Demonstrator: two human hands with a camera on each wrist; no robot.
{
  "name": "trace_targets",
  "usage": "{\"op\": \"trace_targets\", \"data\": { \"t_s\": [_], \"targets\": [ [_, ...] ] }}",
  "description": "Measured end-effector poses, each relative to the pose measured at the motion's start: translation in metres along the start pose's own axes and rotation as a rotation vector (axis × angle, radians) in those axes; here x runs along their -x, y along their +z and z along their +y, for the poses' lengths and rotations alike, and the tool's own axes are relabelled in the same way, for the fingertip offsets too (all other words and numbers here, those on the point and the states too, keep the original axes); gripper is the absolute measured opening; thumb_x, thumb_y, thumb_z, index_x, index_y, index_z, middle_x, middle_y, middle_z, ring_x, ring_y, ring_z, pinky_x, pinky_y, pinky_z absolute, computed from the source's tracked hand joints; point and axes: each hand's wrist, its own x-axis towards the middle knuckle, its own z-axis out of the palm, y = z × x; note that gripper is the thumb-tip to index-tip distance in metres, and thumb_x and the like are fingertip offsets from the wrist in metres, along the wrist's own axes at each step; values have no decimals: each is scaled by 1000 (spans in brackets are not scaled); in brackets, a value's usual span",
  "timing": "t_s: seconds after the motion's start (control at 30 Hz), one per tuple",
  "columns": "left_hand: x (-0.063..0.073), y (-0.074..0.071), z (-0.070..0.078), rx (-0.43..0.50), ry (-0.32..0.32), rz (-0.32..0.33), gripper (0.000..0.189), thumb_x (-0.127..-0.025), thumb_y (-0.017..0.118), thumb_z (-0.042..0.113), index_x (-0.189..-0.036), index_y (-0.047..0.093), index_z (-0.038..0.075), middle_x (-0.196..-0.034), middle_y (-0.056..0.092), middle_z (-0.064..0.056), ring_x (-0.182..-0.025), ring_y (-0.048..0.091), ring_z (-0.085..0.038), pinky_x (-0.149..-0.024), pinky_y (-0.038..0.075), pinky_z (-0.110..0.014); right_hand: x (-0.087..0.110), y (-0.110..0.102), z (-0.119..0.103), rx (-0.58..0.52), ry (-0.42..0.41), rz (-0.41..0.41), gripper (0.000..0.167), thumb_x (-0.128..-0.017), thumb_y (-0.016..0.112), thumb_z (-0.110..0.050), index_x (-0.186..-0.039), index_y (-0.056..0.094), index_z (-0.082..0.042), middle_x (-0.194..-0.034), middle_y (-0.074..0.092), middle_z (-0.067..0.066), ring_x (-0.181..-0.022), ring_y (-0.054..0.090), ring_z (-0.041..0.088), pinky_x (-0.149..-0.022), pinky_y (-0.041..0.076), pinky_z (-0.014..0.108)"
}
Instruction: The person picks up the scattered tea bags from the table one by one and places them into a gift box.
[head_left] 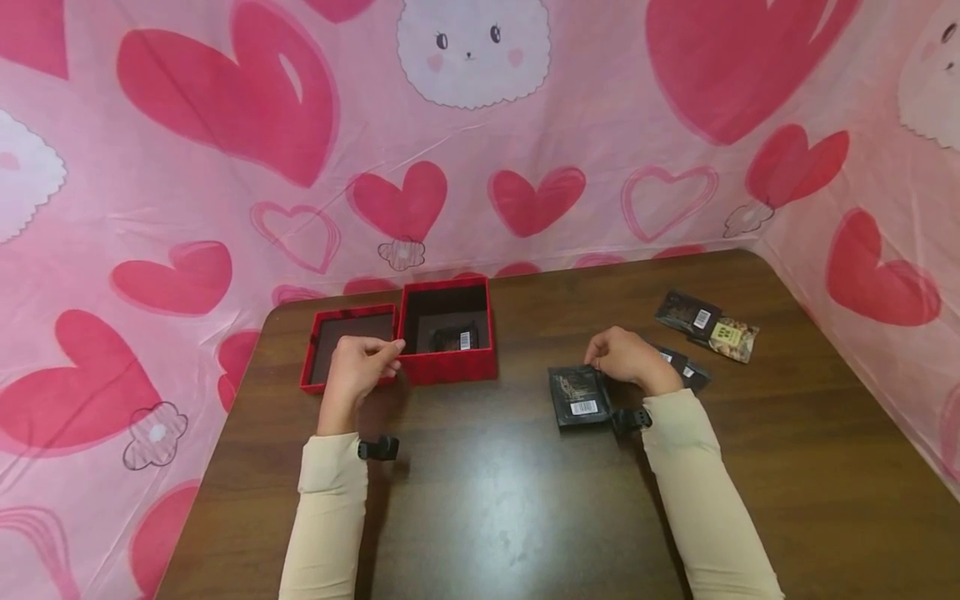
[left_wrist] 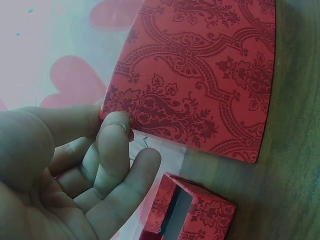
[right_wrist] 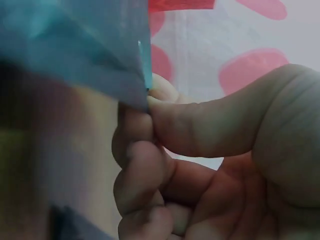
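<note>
Simultaneously, a person's left hand (head_left: 358, 367) pinched the near left corner of a red box (head_left: 450, 367) between thumb and finger, while the right hand (head_left: 630, 358), fingers curled, gripped the far right corner of a black packet (head_left: 576, 393) well right of the box. Another packet (head_left: 453, 338) lay inside; a shallow red lid (head_left: 309, 354) sat just beside.

Brown wood-grain tabletop (head_left: 795, 433) lay beneath left hand (head_left: 360, 362) and right hand (head_left: 626, 357); pink heart-print sheet (head_left: 465, 142) hung beyond.
</note>
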Motion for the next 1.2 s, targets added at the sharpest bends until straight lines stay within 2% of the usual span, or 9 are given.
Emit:
{"op": "trace_targets", "data": {
  "t_s": [0.23, 0.43, 0.6, 0.8, 1.0, 1.2],
  "targets": [
    [0, -1, 0, -8, -3, -9, 32, -93, 76, 24, -102, 76, -6, -73, 72, -10, -76, 71, -39, -72, 58, -47, 3, -13, -10, -90, -28, 30, 19, -95, 52, 1, -95, 70, -2, -93, 65, 12, -85, 55, 29, -72, 45, 40],
    [0, -1, 0, -13, 1, 1, 28, -92, 76, 25, -95, 78, -3, -72, 72, -10, -75, 72, -38, -72, 57, -48, 2, -13, -12, -133, -62, 55, 20, -95, 51, 4, -97, 71, 3, -95, 67, 13, -89, 56, 27, -79, 45, 41],
    [0, -1, 0, -20, -1, 0, 28, -92, 76, 27, -94, 79, -1, -73, 72, -10, -76, 72, -37, -74, 57, -49, 2, -13, -11, -181, -59, 46, 23, -93, 50, 7, -101, 72, 5, -98, 67, 15, -87, 54, 27, -73, 45, 37],
    [1, -1, -1, -19, -3, 0, 30, -93, 75, 27, -97, 78, -2, -73, 72, -10, -79, 71, -39, -75, 57, -50, 3, -13, -11, -231, -46, 26, 26, -94, 49, 9, -106, 71, 5, -98, 66, 15, -87, 54, 29, -72, 46, 37],
    [1, -1, -1, -23, -4, 2, 31, -93, 75, 26, -99, 78, -4, -74, 72, -10, -78, 72, -38, -76, 57, -51, 0, -12, -15, -317, 5, 87, 22, -99, 52, 3, -110, 70, 4, -104, 63, 16, -88, 53, 29, -73, 46, 37],
    [1, -2, -1, -18, -10, -3, 31, -93, 76, 27, -99, 78, -3, -75, 72, -10, -78, 72, -38, -76, 57, -50, -5, -12, -21, -366, -4, 118, 21, -97, 54, 4, -108, 71, 5, -98, 64, 15, -83, 53, 28, -70, 45, 35]
  ]
}}
